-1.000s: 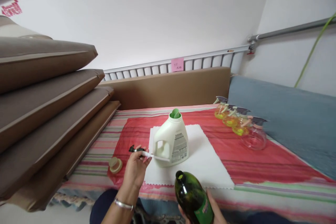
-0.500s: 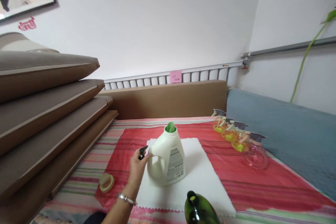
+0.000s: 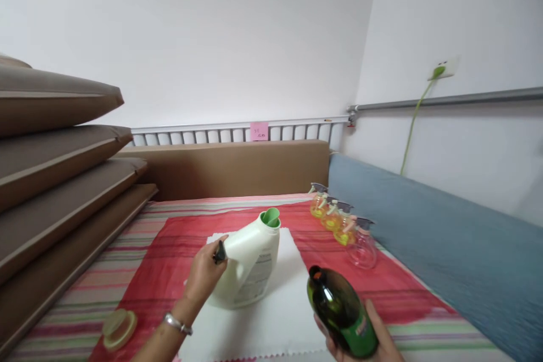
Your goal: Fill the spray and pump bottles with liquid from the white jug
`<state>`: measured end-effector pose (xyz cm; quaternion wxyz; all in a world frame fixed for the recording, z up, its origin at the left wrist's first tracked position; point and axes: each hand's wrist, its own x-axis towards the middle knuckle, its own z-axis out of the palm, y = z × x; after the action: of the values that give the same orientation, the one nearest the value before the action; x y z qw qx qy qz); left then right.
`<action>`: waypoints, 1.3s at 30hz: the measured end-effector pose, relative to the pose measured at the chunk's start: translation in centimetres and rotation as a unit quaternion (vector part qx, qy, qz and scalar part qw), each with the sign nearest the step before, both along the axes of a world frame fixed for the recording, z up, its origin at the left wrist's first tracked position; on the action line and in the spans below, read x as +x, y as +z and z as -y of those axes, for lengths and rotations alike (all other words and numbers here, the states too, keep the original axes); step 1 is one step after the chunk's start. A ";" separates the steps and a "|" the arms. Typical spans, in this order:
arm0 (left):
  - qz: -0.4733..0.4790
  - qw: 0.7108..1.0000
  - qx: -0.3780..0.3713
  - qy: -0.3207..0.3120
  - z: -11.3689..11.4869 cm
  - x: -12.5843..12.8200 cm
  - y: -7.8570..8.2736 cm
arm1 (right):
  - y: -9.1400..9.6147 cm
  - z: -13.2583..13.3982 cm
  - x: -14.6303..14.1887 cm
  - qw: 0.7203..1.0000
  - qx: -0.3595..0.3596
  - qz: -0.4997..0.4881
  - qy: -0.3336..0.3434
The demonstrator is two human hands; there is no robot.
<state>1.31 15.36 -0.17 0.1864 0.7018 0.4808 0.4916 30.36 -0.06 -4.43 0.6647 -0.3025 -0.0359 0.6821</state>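
Observation:
My left hand [image 3: 203, 274] is closed at the handle side of a pale detergent jug [image 3: 250, 260], with a small black cap-like piece [image 3: 219, 252] also between its fingers. The jug leans to the right, its green spout [image 3: 270, 216] uncovered. On the right, my right hand [image 3: 379, 331] is wrapped around a dark green bottle [image 3: 339, 305] from below. That bottle is tilted with its open neck pointing up and away from me, apart from the jug. Under the jug lies a white cloth [image 3: 280, 322].
A round pale cap [image 3: 119, 328] lies at the left on the red cloth [image 3: 148, 260]. Several clear spray bottles [image 3: 339, 229], some with yellow liquid, stand in a row at the right. Stacked cushions [image 3: 63, 153] rise at the left; a blue padded side [image 3: 416, 232] bounds the right.
The jug has gone from upright to leaning right, with my left hand at its handle. My right hand has brought the green bottle further into view. The camera has turned right.

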 end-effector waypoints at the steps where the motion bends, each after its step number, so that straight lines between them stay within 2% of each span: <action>1: -0.045 0.999 0.019 0.000 -0.1 0.0 0.6 | 1.1 -0.1 0.8 1.000 0.006 0.009 -0.022; 5: -0.223 0.973 0.057 -0.021 -0.6 0.3 2.6 | 4.3 -0.5 3.5 0.995 0.039 0.058 -0.073; 11: -0.325 0.945 0.022 -0.035 -0.8 2.2 3.1 | 5.8 -1.8 5.6 0.985 0.060 0.150 -0.060; 20: -0.363 0.931 0.023 -0.029 -0.4 3.1 2.8 | 6.9 -4.6 6.7 0.959 0.024 0.281 -0.031; 26: -0.350 0.936 0.023 -0.035 -0.2 3.0 2.8 | 7.2 -5.2 7.6 0.936 0.028 0.351 -0.026; 39: -0.358 0.932 0.032 -0.034 -0.6 2.8 2.3 | 10.9 -5.9 7.4 0.861 0.025 0.508 -0.010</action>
<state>4.08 15.92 2.14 -0.0043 0.8529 0.4753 0.2161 37.77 5.82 6.50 0.5685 -0.5904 -0.3825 0.4265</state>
